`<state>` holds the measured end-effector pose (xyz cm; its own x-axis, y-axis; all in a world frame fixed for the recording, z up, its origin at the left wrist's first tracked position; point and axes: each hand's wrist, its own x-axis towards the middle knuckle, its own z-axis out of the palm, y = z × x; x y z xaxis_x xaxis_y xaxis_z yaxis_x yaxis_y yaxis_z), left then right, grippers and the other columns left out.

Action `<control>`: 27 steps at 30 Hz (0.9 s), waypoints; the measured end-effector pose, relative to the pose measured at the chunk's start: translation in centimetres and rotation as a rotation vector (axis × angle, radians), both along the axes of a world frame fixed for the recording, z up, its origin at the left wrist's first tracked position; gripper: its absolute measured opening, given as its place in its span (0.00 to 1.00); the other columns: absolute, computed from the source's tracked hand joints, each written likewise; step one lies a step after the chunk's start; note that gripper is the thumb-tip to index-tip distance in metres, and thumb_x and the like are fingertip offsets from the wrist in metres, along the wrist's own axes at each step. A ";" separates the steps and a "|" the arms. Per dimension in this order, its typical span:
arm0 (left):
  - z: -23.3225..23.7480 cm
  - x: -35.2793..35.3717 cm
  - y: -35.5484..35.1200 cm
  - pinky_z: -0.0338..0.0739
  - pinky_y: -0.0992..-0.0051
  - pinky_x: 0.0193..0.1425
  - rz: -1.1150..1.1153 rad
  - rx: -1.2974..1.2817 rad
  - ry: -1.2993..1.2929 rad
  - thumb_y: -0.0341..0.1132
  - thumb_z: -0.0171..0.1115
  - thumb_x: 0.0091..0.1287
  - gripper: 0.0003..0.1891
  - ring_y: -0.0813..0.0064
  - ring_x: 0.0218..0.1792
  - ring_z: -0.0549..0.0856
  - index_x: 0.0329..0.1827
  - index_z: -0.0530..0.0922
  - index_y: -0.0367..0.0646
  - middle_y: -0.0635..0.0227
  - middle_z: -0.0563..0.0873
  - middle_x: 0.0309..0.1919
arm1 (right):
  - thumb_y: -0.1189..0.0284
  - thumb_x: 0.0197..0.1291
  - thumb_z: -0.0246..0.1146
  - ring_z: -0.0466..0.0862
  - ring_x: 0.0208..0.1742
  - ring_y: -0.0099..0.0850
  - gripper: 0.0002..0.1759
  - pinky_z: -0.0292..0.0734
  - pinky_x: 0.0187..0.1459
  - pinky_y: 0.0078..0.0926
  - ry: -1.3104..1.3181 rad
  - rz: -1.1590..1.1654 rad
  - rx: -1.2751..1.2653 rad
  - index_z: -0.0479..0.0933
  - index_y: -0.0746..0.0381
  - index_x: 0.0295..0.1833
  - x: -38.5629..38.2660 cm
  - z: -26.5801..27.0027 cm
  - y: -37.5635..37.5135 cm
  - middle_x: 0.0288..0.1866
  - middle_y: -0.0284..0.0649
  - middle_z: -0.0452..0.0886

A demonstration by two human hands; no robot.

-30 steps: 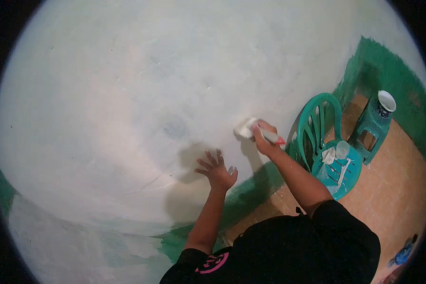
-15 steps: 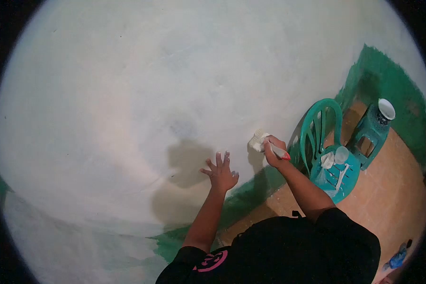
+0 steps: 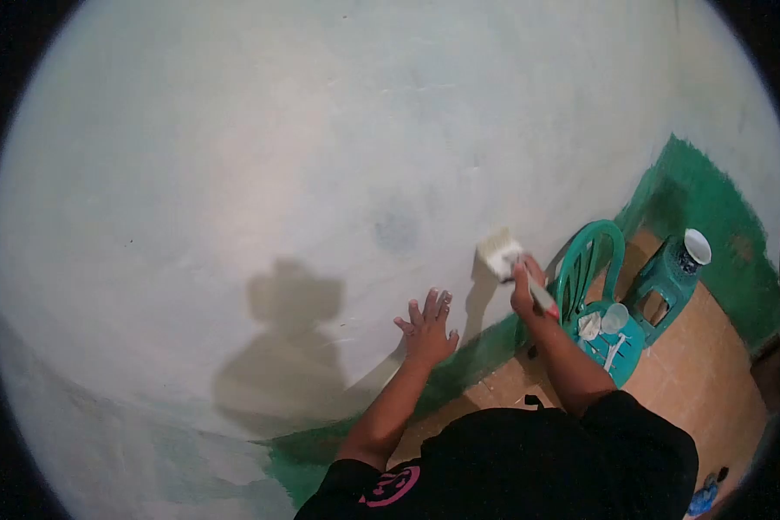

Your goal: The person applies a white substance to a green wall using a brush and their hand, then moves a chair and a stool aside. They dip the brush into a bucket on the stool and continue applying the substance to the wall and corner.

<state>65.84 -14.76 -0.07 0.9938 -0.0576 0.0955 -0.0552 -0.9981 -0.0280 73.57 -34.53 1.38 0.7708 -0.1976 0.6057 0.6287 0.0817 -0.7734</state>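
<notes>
My right hand (image 3: pixel 528 284) is closed around the handle of a wide paintbrush (image 3: pixel 499 251), whose pale bristles point up and left at the wall. The handle ends in red by my wrist. To the left, my left hand (image 3: pixel 428 329) has its fingers spread, held against or just in front of the wall; contact is hard to tell. Whitish paint coats most of the wall (image 3: pixel 321 156), with a green band (image 3: pixel 485 355) showing along its bottom. Some fingertips of my left hand carry white smears.
On the right stands a green plastic chair (image 3: pixel 616 251) holding a clear cup (image 3: pixel 615 318), a crumpled white cloth (image 3: pixel 588 326) and a white strip. Behind it, a white-rimmed container (image 3: pixel 697 247) rests on a green stool (image 3: pixel 665 286). A blue item (image 3: pixel 703 498) lies on the tiled floor (image 3: pixel 693 381).
My view has shifted, and both hands appear further right and slightly lower. The brush bristles now point more upward. My left hand stays spread; my shadow falls further left.
</notes>
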 end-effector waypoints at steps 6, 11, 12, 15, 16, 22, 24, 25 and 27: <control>-0.3 0.3 1.4 0.33 0.26 0.60 -0.198 -0.074 -0.102 0.53 0.58 0.54 0.42 0.42 0.71 0.39 0.73 0.53 0.60 0.63 0.47 0.73 | 0.68 0.63 0.53 0.78 0.33 0.22 0.13 0.74 0.36 0.20 0.250 0.147 -0.085 0.75 0.68 0.39 2.1 -2.8 -1.2 0.29 0.36 0.78; 0.9 1.0 0.5 0.37 0.26 0.60 -0.420 -0.016 -0.510 0.56 0.57 0.55 0.40 0.37 0.70 0.36 0.71 0.56 0.55 0.54 0.43 0.73 | 0.67 0.63 0.51 0.72 0.29 0.20 0.13 0.67 0.32 0.19 -0.058 0.002 0.078 0.73 0.67 0.36 3.3 10.1 -0.7 0.27 0.31 0.74; 1.6 1.3 0.1 0.32 0.27 0.61 -0.500 -0.049 -0.639 0.56 0.57 0.55 0.40 0.39 0.71 0.31 0.72 0.56 0.55 0.54 0.41 0.73 | 0.67 0.63 0.50 0.72 0.30 0.20 0.13 0.67 0.32 0.19 -0.109 0.013 0.088 0.73 0.67 0.37 3.0 11.7 -0.4 0.28 0.31 0.74; 3.5 1.8 -0.8 0.28 0.28 0.61 -0.576 -0.053 -0.663 0.56 0.57 0.55 0.40 0.41 0.70 0.26 0.72 0.55 0.57 0.54 0.38 0.73 | 0.67 0.63 0.48 0.73 0.32 0.21 0.15 0.68 0.34 0.18 -0.245 -0.062 0.058 0.74 0.67 0.40 2.6 11.2 0.3 0.30 0.33 0.76; 3.8 1.7 -0.9 0.28 0.28 0.61 -0.566 -0.048 -0.667 0.56 0.57 0.55 0.40 0.41 0.70 0.26 0.72 0.55 0.57 0.54 0.38 0.73 | 0.66 0.63 0.47 0.74 0.33 0.22 0.16 0.69 0.36 0.19 -0.264 -0.132 0.007 0.74 0.68 0.41 2.8 8.6 0.6 0.31 0.35 0.76; 9.2 2.9 -2.5 0.27 0.27 0.60 -0.510 0.051 -0.674 0.57 0.57 0.55 0.40 0.41 0.70 0.26 0.72 0.55 0.60 0.54 0.39 0.73 | 0.66 0.61 0.49 0.76 0.34 0.25 0.17 0.72 0.35 0.23 0.000 0.068 -0.054 0.75 0.68 0.44 2.5 -2.4 -1.5 0.32 0.40 0.77; 10.5 4.0 -3.4 0.27 0.27 0.59 -0.524 0.182 -0.724 0.58 0.56 0.55 0.40 0.40 0.70 0.28 0.72 0.56 0.59 0.55 0.40 0.73 | 0.71 0.56 0.51 0.70 0.31 0.23 0.09 0.65 0.32 0.23 0.018 0.033 -0.192 0.70 0.66 0.33 4.6 -3.4 -3.6 0.29 0.36 0.72; 11.5 4.4 -4.0 0.27 0.27 0.59 -0.522 0.181 -0.719 0.58 0.56 0.55 0.40 0.40 0.70 0.28 0.72 0.56 0.59 0.55 0.40 0.73 | 0.71 0.57 0.51 0.72 0.29 0.27 0.10 0.67 0.31 0.25 -0.183 -0.130 -0.308 0.72 0.67 0.35 7.0 -2.8 -4.6 0.26 0.40 0.72; 13.7 5.5 -5.4 0.28 0.27 0.60 -0.437 0.245 -0.596 0.57 0.58 0.54 0.42 0.39 0.70 0.30 0.72 0.55 0.58 0.55 0.42 0.73 | 0.73 0.56 0.51 0.72 0.26 0.34 0.09 0.67 0.30 0.31 -0.471 -0.300 -0.350 0.72 0.68 0.31 9.9 4.3 -6.4 0.23 0.45 0.69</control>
